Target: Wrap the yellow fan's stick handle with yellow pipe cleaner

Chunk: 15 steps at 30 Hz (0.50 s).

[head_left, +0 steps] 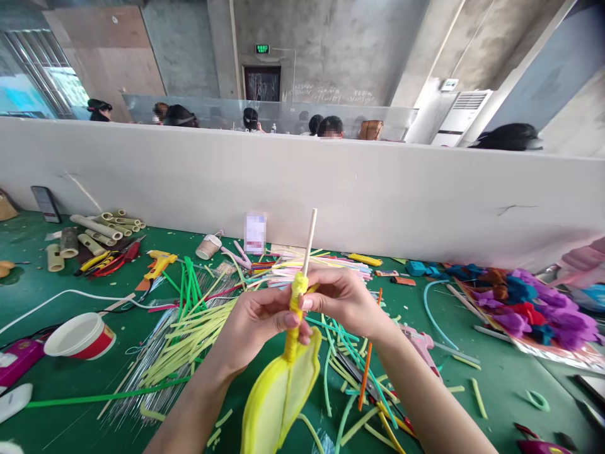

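A pale wooden stick (pixel 310 243) points upward in the middle of the head view, its lower part wrapped in yellow pipe cleaner (pixel 293 337). Below the wrapping hangs a yellow leaf-like shape (pixel 269 403) with fuzzy edges and a centre line. My left hand (pixel 253 325) is closed round the wrapped part of the stick, thumb in front. Against the stick's other side, my right hand (pixel 343 302) is closed, pinching a short end of yellow pipe cleaner near the top of the wrapping. Its lower fingertips are partly hidden behind the stick.
Pale green pipe cleaners (pixel 198 340) lie left, near a yellow glue gun (pixel 158 265), pliers (pixel 111 261), bamboo pieces (pixel 97 230) and a paper cup (pixel 80 337). Scissors (pixel 354 372) and a pink glue gun (pixel 418 343) lie right, with purple flowers (pixel 558 309) beyond. A white partition (pixel 302 183) stands behind.
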Motion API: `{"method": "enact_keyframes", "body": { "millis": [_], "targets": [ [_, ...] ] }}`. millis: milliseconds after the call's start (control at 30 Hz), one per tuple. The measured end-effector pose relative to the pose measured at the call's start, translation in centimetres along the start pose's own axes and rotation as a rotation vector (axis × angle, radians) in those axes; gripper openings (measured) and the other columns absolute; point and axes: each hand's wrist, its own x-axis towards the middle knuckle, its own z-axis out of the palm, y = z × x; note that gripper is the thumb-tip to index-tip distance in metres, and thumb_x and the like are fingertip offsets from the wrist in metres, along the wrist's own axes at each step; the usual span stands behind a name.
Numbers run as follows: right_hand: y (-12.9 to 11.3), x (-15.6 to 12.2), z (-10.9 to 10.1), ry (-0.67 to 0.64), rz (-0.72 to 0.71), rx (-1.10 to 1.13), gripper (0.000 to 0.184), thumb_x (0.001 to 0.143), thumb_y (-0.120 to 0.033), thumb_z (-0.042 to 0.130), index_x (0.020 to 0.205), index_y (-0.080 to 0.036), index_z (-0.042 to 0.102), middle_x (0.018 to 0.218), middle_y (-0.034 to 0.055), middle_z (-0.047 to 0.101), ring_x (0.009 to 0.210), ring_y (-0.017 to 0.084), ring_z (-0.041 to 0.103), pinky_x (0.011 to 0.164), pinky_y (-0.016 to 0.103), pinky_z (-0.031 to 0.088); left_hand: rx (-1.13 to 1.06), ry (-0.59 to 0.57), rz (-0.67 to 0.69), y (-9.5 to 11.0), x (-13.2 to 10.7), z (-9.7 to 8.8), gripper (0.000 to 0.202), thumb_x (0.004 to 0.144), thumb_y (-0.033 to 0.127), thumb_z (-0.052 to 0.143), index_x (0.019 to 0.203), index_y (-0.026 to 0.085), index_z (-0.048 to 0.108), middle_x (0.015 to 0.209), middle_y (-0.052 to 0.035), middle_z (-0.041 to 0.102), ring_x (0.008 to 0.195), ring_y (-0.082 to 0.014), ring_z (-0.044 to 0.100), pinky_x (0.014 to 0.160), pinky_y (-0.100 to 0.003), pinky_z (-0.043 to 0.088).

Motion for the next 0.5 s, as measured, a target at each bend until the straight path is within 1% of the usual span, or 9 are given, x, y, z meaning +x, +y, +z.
{"method": "enact_keyframes", "body": {
  "millis": [67,100,133,200,267,333,400,500],
  "targets": [
    [0.0,0.0,0.0,-0.036,0.018,0.010,0.019,0.083,-0.037,0.077,0.079,-0.018,0.074,0.081,0.0020,0.066,0.070,0.013,0.061,0.064,0.027,0.049,0.010,-0.031,-0.034,-0.1,-0.1,0.0,0.022,0.082,0.034,0.077,0.087,0.014,0.070,0.073,-0.0043,0.076,0.065,-0.0167,0.073,0.070,-0.028,0.059],
    [0.0,0.0,0.0,-0.034,0.031,-0.015,0.021,0.083,-0.037,0.076,0.078,-0.018,0.073,0.079,0.0016,0.065,0.069,0.012,0.060,0.062,0.026,0.048,0.054,-0.022,-0.045,-0.1,-0.2,0.1,0.022,0.083,0.035,0.076,0.090,0.015,0.069,0.077,-0.0046,0.076,0.068,-0.0168,0.073,0.072,-0.029,0.059],
    [0.0,-0.1,0.1,-0.017,0.044,-0.059,0.022,0.084,-0.038,0.076,0.077,-0.018,0.073,0.077,0.0013,0.064,0.068,0.012,0.058,0.062,0.026,0.047,0.126,0.003,-0.050,-0.1,-0.3,0.2,0.022,0.083,0.035,0.076,0.094,0.016,0.069,0.082,-0.0048,0.077,0.072,-0.0170,0.073,0.074,-0.029,0.059],
    [0.0,-0.1,0.3,0.046,0.064,-0.160,0.023,0.082,-0.039,0.077,0.077,-0.017,0.072,0.075,0.0011,0.064,0.067,0.013,0.057,0.062,0.027,0.045,0.319,0.089,-0.029,-0.1,-0.6,0.7,0.027,0.083,0.034,0.075,0.104,0.019,0.068,0.092,-0.0049,0.076,0.079,-0.0179,0.073,0.076,-0.028,0.058],
    [-0.1,-0.2,0.6,0.115,0.083,-0.229,0.023,0.078,-0.039,0.081,0.076,-0.017,0.072,0.074,0.0010,0.064,0.066,0.013,0.056,0.061,0.028,0.045,0.490,0.176,0.031,-0.1,-0.8,1.1,0.023,0.085,0.034,0.073,0.103,0.019,0.069,0.093,-0.0046,0.076,0.084,-0.0193,0.073,0.076,-0.027,0.058],
    [-0.4,-0.3,1.0,0.160,0.084,-0.254,0.022,0.075,-0.037,0.084,0.075,-0.018,0.073,0.074,0.0011,0.065,0.066,0.013,0.056,0.061,0.028,0.045,0.558,0.207,0.083,-0.1,-0.9,1.2,0.018,0.089,0.035,0.068,0.095,0.018,0.072,0.090,-0.0046,0.076,0.086,-0.0200,0.072,0.079,-0.027,0.057],
    [-0.8,-0.4,1.1,0.169,0.067,-0.241,0.020,0.075,-0.035,0.084,0.075,-0.018,0.074,0.073,0.0010,0.066,0.066,0.013,0.058,0.060,0.028,0.046,0.508,0.162,0.091,-0.1,-0.7,0.9,0.018,0.090,0.034,0.067,0.092,0.017,0.073,0.089,-0.0050,0.077,0.085,-0.0197,0.073,0.080,-0.027,0.057],
    [-1.2,-0.3,0.8,0.095,0.026,-0.196,0.016,0.078,-0.033,0.082,0.076,-0.019,0.075,0.072,0.0011,0.068,0.065,0.013,0.059,0.061,0.028,0.046,0.319,0.017,0.038,-0.1,-0.4,0.1,0.020,0.089,0.034,0.069,0.094,0.015,0.075,0.084,-0.0063,0.077,0.079,-0.0186,0.073,0.076,-0.027,0.057]
  ]
}}
